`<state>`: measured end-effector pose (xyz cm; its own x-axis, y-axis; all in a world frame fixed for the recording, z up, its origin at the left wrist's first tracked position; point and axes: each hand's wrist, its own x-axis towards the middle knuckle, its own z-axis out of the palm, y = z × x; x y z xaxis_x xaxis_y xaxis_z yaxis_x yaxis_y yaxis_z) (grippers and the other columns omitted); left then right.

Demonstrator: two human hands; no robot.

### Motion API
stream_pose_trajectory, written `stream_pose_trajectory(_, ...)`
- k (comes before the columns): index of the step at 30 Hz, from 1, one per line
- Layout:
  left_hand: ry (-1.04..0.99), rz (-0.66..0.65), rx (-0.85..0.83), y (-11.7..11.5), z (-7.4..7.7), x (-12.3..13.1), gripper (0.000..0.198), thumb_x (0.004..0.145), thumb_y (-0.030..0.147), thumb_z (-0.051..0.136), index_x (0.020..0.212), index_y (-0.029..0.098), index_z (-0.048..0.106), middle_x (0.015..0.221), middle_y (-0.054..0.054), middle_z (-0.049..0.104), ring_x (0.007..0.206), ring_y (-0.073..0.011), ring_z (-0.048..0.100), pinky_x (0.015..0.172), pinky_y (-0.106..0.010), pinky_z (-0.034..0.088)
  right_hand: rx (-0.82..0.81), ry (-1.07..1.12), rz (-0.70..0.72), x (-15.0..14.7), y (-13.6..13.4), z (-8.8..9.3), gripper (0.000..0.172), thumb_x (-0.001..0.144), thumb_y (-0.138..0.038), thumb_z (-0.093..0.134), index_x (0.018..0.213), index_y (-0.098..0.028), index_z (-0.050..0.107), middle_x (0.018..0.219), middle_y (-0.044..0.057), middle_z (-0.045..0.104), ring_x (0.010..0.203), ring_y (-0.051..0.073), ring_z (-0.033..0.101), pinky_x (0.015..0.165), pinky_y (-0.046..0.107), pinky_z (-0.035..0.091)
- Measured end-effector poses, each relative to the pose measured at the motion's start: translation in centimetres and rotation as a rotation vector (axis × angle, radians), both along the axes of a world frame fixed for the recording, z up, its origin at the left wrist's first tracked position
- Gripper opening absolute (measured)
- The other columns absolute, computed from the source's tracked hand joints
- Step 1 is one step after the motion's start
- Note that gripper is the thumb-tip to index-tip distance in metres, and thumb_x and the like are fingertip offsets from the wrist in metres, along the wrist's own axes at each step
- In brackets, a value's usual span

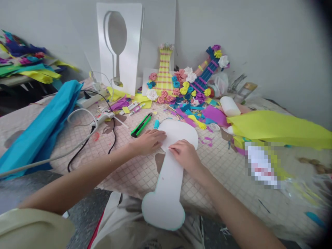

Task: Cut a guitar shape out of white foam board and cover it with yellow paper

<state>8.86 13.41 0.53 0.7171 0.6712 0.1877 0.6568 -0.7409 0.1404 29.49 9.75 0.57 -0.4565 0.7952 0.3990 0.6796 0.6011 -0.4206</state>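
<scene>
A white cutout (166, 186), shaped with a wide rounded head, a narrow neck and a smaller rounded foot, lies on the worktop (228, 162) right in front of the person, its foot hanging over the near edge above the lap. It looks like thin foam board with a faint teal rim: probably very light, fairly stiff, easy to dent or snap at the neck, and best held by the edges of the wide head.

The left hand (149, 141) lies flat and released, fingers spread on the left edge of the head. The right hand (185, 154) rests on the neck with its fingers curled under; I cannot tell whether it pinches anything.

Just beyond the left hand lies a green utility knife (141, 124). Farther back stand two paper-flowered guitar shapes (166, 77) and a white board (129, 52) with a matching hole. A blue paper roll (44, 128) lies at left, a yellow sheet (275, 128) at right.
</scene>
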Motion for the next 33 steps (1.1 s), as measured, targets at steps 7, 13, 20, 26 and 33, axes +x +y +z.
stream_pose_trajectory(7,-0.068,0.074,-0.079,0.4,-0.6,-0.3,0.043,0.091,0.023,0.037,0.132,0.013,0.043,0.128,-0.013,0.055,0.117,-0.0254,0.049,0.099,-0.042,0.034,-0.018,-0.083,0.077,-1.8,-0.7,-1.1,0.029,0.076,0.004,0.050,0.073,-0.017,0.069,0.075,0.005,0.063,0.078,0.018,0.050,0.073,0.030,0.043)
stream_pose_trajectory(13,-0.067,0.069,-0.150,0.8,-0.2,-0.6,0.046,0.088,0.019,0.034,0.133,0.013,0.042,0.127,-0.013,0.055,0.116,-0.0249,0.050,0.099,-0.042,0.033,0.030,-0.062,0.113,-1.3,-1.7,-1.0,0.028,0.079,0.003,0.048,0.077,-0.015,0.069,0.074,0.005,0.063,0.077,0.019,0.049,0.074,0.032,0.044)
stream_pose_trajectory(20,-0.098,0.138,-0.256,0.8,0.4,-0.4,0.046,0.085,0.016,0.032,0.130,0.015,0.043,0.127,-0.011,0.056,0.117,-0.0239,0.048,0.098,-0.043,0.030,0.063,-0.105,0.206,-3.1,2.7,-0.9,0.028,0.077,0.004,0.048,0.072,-0.017,0.067,0.074,0.005,0.062,0.082,0.020,0.049,0.078,0.033,0.043)
stream_pose_trajectory(26,-0.120,0.091,-0.241,0.8,0.1,-0.8,0.046,0.085,0.016,0.030,0.130,0.015,0.042,0.129,-0.011,0.054,0.118,-0.0226,0.047,0.098,-0.042,0.027,0.052,-0.124,0.261,-2.2,2.1,-0.9,0.030,0.076,0.006,0.047,0.073,-0.016,0.067,0.073,0.004,0.062,0.079,0.019,0.050,0.075,0.032,0.044)
stream_pose_trajectory(33,-0.119,0.083,-0.160,0.6,-0.2,-0.8,0.046,0.086,0.017,0.030,0.130,0.014,0.044,0.124,-0.013,0.057,0.116,-0.0238,0.048,0.095,-0.044,0.025,0.001,-0.028,0.139,-0.7,-3.6,-1.3,0.029,0.081,0.001,0.043,0.076,-0.016,0.066,0.075,0.006,0.061,0.076,0.018,0.050,0.070,0.032,0.045)
